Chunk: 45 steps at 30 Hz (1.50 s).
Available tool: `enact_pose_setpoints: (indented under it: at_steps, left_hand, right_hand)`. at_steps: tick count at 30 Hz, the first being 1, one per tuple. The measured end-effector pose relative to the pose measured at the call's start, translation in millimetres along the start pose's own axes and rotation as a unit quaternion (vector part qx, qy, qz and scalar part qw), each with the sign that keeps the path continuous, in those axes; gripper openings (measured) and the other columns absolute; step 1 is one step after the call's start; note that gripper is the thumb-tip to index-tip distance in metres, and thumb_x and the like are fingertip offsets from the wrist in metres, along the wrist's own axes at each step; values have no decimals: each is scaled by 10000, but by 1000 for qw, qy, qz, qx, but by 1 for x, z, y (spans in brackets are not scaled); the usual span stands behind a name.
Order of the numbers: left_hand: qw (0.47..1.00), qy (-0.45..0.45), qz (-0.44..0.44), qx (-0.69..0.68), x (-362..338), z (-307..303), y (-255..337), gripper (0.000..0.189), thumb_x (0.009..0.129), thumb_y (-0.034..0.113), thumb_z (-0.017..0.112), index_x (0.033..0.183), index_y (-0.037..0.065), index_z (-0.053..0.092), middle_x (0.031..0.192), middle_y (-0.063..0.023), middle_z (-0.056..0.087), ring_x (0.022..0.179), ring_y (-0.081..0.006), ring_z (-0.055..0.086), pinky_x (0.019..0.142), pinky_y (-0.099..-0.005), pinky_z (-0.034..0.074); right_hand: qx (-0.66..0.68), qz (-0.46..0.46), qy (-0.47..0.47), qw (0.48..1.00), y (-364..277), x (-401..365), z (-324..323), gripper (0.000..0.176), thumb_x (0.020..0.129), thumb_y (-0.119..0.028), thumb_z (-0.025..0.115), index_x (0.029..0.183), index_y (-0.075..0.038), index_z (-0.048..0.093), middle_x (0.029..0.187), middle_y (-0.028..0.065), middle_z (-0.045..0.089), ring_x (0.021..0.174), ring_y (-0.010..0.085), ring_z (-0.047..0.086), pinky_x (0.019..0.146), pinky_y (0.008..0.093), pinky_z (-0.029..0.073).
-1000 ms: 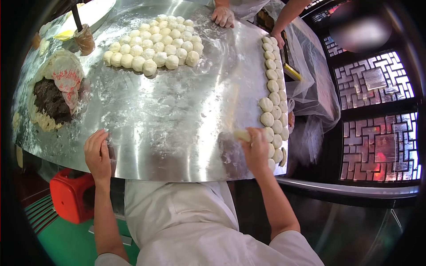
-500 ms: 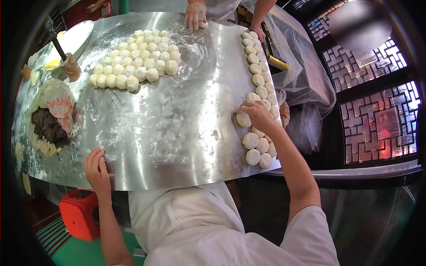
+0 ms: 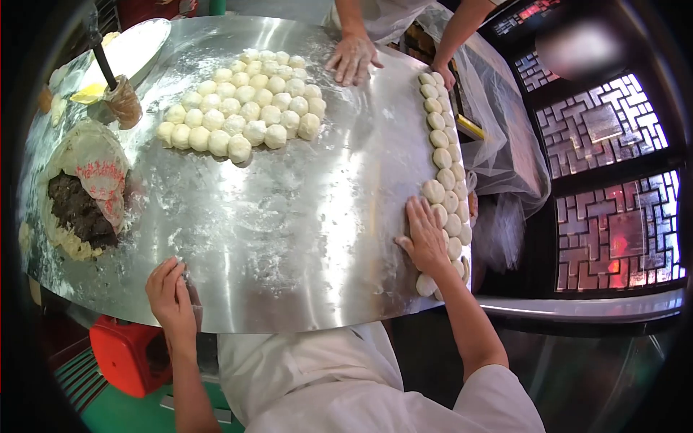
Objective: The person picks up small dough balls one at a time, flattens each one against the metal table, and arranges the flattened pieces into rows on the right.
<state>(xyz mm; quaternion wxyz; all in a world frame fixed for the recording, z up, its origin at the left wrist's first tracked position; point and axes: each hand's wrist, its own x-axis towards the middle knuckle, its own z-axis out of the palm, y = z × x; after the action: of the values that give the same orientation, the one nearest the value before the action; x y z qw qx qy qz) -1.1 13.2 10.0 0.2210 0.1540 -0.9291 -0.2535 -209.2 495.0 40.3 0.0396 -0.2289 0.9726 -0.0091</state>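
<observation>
My right hand (image 3: 426, 242) lies flat with its fingers spread, over the lower part of the rows of flattened dough rounds (image 3: 442, 158) along the table's right edge. Its palm and fingers hide some of the rounds. My left hand (image 3: 170, 292) rests at the table's near edge, fingers loosely bent, with no object visible in it. A block of round dough balls (image 3: 244, 94) sits on the floured metal table (image 3: 267, 216) beyond my hands. Left of them, a bowl (image 3: 54, 155) holds dark filling (image 3: 76, 209), partly covered by a red-printed plastic sheet (image 3: 102, 184).
Across the table a co-worker's hand (image 3: 354, 59) is spread on the metal; the other hand (image 3: 443, 73) is at the rounds' far end. A white basin (image 3: 133, 47) and a dark-handled tool (image 3: 124, 108) stand at far left. A red stool (image 3: 126, 357) is below the near edge.
My right hand has gone from gripping one dough round to lying flat over the rows. The co-worker's hand has let go of a dough piece and spread out. The view has shifted slightly.
</observation>
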Motion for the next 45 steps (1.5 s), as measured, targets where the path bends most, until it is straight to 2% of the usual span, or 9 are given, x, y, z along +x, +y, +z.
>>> enact_pose_setpoints:
  at_steps: [3, 6, 8, 10, 16, 21, 26, 40, 45]
  left_hand:
    - [1000, 1, 2, -13, 2, -2, 5, 221, 943, 5, 596, 1122, 21, 726, 1257, -99, 688, 1219, -311, 603, 1058, -429, 436]
    - [1000, -1, -10, -6, 2, -2, 7, 224, 944, 9, 602, 1129, 21, 727, 1252, -96, 692, 1223, -311, 601, 1053, -429, 439]
    - [1000, 1, -13, -8, 3, -2, 8, 227, 941, 7, 601, 1127, 19, 732, 1252, -94, 693, 1224, -311, 600, 1049, -429, 441]
    - [1000, 2, -15, -13, 3, -2, 9, 225, 940, 6, 601, 1119, 19, 737, 1249, -96, 695, 1225, -311, 598, 1049, -430, 441]
    - [1000, 6, -15, -22, 5, -4, 12, 220, 930, 3, 610, 1108, 18, 738, 1234, -104, 701, 1211, -313, 609, 1041, -426, 442]
    - [1000, 17, -5, -26, 8, -6, 12, 204, 932, 1, 610, 1093, 18, 734, 1213, -105, 708, 1185, -316, 629, 1024, -420, 445]
    - [999, 20, 2, -27, 7, -5, 11, 197, 933, -4, 613, 1087, 19, 732, 1205, -105, 709, 1181, -311, 632, 1024, -421, 448]
    - [999, 43, 17, -29, 2, 0, 6, 196, 938, 8, 608, 1088, 30, 733, 1214, -105, 708, 1192, -309, 622, 1037, -418, 451]
    - [998, 47, 23, -16, 2, 2, 6, 198, 941, 13, 608, 1094, 34, 732, 1218, -101, 706, 1191, -302, 622, 1032, -417, 454]
  right_hand:
    - [-73, 22, -9, 997, -15, 19, -2, 822, 933, -369, 708, 1585, -28, 343, 1665, 169, 325, 1559, 358, 248, 1276, 530, 130]
    - [-47, -40, 74, 995, -51, 61, -20, 723, 941, -335, 713, 1540, -64, 410, 1602, 166, 416, 1486, 375, 375, 1225, 511, 288]
    - [207, -4, 67, 976, -93, 110, -33, 611, 936, -288, 728, 1470, -124, 479, 1466, 154, 531, 1326, 389, 531, 1062, 475, 476]
    - [241, 16, 75, 968, -123, 161, -30, 608, 906, -240, 759, 1446, -163, 490, 1346, 170, 560, 1176, 397, 598, 896, 463, 544]
    - [237, -15, 163, 958, -160, 230, 3, 559, 852, -126, 791, 1332, -109, 506, 1294, 224, 524, 1135, 404, 592, 886, 479, 524]
    - [309, -84, 212, 923, -135, 156, -18, 455, 877, -141, 774, 1244, -50, 520, 1110, 214, 560, 979, 430, 629, 773, 496, 520]
    - [57, -24, -45, 997, -121, 57, -21, 541, 879, -379, 795, 1251, -63, 562, 1119, 175, 589, 920, 396, 673, 723, 460, 554]
    - [100, -134, 159, 973, -124, 66, -40, 405, 894, -347, 765, 1133, -53, 623, 1136, 110, 601, 1012, 336, 627, 842, 438, 537]
    - [35, -70, 67, 995, -128, 104, 14, 730, 979, -532, 597, 1539, -81, 466, 1627, 204, 375, 1504, 403, 328, 1219, 547, 246]
